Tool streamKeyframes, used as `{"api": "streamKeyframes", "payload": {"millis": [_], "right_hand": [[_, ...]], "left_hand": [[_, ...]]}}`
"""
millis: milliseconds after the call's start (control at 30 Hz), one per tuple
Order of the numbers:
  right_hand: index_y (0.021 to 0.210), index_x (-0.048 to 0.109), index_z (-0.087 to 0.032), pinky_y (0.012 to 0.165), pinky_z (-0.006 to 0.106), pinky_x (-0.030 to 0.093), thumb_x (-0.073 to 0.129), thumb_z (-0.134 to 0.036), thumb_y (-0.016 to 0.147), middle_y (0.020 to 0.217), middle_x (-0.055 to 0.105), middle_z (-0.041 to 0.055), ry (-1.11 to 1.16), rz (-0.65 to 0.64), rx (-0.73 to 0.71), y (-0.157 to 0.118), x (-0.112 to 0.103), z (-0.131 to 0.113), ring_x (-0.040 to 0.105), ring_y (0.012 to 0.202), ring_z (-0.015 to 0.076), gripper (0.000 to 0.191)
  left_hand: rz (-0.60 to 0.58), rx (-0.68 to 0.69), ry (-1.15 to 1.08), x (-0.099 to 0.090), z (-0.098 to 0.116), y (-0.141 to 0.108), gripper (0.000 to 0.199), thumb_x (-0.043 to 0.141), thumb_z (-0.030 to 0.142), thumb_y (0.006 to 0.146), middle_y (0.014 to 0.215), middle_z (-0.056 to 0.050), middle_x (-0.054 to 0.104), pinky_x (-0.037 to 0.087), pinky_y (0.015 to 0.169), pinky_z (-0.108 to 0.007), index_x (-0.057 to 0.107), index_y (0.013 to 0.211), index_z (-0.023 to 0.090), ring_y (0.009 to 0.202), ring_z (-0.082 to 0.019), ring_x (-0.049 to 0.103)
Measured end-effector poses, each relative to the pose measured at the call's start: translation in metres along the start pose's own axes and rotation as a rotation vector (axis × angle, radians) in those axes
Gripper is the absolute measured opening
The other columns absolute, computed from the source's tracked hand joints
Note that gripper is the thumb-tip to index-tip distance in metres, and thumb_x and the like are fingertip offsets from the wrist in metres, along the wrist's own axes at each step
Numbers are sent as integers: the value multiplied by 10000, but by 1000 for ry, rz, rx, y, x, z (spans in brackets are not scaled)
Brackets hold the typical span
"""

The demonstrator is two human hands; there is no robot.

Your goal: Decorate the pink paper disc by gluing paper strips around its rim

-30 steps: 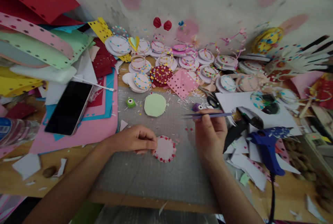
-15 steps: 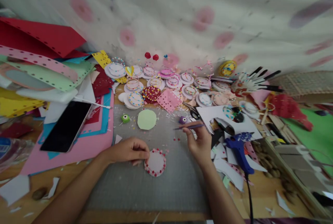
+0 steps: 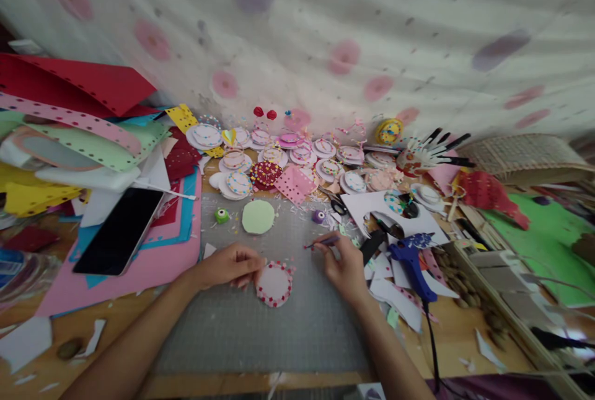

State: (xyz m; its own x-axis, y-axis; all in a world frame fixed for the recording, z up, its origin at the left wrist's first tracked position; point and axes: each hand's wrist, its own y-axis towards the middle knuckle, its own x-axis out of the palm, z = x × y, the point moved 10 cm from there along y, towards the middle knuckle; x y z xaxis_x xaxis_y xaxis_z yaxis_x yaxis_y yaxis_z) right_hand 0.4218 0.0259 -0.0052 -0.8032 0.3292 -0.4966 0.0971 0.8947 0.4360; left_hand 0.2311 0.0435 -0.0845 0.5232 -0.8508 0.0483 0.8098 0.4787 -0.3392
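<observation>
On the grey cutting mat lies a pale paper disc ringed with red and pink pieces. My left hand is closed at the disc's left edge; what its fingertips hold, if anything, is too small to make out. Pinched in my right hand is a thin dark pen-like tool, its tip pointing left with a tiny red piece at or beside it. Further back on the mat are a light green paper disc, a small green eyed figure and a purple one.
Decorated paper discs crowd the back. To the left are a phone and coloured sheets. Scissors, a blue glue gun, paper scraps and a tray stand right. A patterned curtain hangs behind.
The camera view has shifted. My right hand has lowered, bringing the tool's tip down to where small red pieces lay on the mat. My left hand stays by the ringed disc.
</observation>
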Motion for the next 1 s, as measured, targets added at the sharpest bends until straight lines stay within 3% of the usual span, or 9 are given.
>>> {"api": "streamKeyframes", "payload": {"millis": [133,300,467,700,1000], "right_hand": [[816,638,-209,657,308,485,593,-217,849,745,671,22,111,127,23,12,-2,-10,617,688,174,57],[833,603,-195,640,296,495,580,-251,876,763,667,28,284,168,60,15,29,-18,613,680,159,74],[855,613,-198,657,284,492,592,-223,874,787,685,24,363,113,93,4,50,-14,626,709,153,38],[854,630,-209,691,294,494,620,-213,853,795,695,20,434,65,125,1,52,-11,648,751,164,11],[861,595,-193,607,270,499,652,-260,818,785,722,34,583,145,304,0,52,2,639,656,144,98]], "left_hand": [[177,11,-101,-13,1,3,527,477,601,875,433,74,389,291,398,-170,556,653,130,374,-60,323],[381,121,-58,-28,14,0,387,597,469,843,487,66,456,266,419,-169,663,939,99,432,-72,397],[412,172,-57,-30,16,0,299,600,366,857,541,63,464,292,454,-177,671,980,103,474,-68,422],[443,148,-62,-33,8,1,265,574,368,861,487,72,450,289,449,-179,657,870,116,441,-65,403],[455,161,-52,-32,13,-1,229,583,328,850,530,60,476,307,443,-171,686,862,124,455,-57,415]]}}
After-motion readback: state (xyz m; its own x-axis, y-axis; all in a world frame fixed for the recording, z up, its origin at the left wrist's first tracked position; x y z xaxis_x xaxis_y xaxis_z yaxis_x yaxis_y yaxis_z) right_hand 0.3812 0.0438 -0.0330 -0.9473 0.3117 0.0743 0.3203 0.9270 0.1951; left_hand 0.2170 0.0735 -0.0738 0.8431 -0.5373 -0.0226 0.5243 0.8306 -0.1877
